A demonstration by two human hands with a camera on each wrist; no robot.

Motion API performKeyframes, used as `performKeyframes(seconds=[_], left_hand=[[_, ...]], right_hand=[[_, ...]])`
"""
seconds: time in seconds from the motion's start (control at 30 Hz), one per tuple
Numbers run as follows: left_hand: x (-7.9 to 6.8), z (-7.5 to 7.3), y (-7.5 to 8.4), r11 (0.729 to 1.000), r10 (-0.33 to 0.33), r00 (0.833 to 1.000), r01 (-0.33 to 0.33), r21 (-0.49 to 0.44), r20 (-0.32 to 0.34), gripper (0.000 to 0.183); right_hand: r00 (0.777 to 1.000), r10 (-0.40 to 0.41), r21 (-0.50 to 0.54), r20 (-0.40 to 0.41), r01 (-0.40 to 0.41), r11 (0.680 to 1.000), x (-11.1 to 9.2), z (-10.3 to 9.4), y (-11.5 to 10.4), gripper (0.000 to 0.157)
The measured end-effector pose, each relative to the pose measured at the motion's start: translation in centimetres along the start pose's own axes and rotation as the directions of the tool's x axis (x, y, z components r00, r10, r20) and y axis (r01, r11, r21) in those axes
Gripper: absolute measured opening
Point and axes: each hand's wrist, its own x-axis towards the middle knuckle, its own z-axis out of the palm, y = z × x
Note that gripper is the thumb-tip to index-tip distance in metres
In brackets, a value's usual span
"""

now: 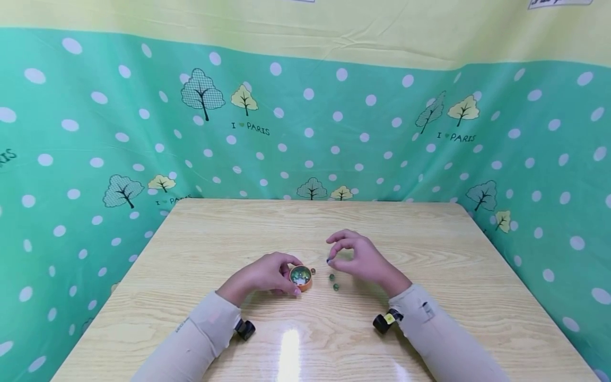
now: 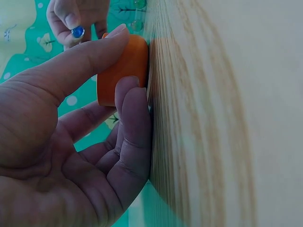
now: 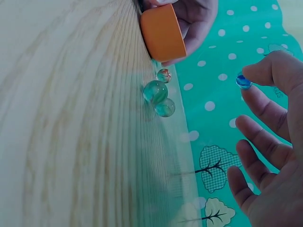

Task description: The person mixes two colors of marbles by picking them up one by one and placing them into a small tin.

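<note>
A small round orange container (image 1: 302,287) stands on the table, with shiny marbles visible inside it in the head view. My left hand (image 1: 268,273) grips its side between thumb and fingers. Right of it, my right hand (image 1: 361,258) pinches a blue marble (image 3: 244,81) between thumb and index finger, held above the tabletop, the other fingers spread apart. Three loose marbles lie between the hands: a reddish one (image 3: 164,75) close to the container, a larger green one (image 3: 155,91) and a clear greenish one (image 3: 165,108).
The light wood-grain table (image 1: 229,228) carries all of this. A green and yellow curtain (image 1: 305,106) with white dots and printed trees hangs behind and along both sides. Small dark wrist cameras (image 1: 245,329) sit under both sleeves.
</note>
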Motion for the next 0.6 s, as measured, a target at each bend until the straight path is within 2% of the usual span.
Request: performKeyframes(seconds=[0.6], left_hand=[[-0.1,-0.1,0.1,1.0,0.013,1.0,-0.013,-0.006,0.013,0.064]], right_hand=[[0.997,-0.078,-0.055,0.015,0.079,0.995,1.2,1.2,-0.7,0.018]])
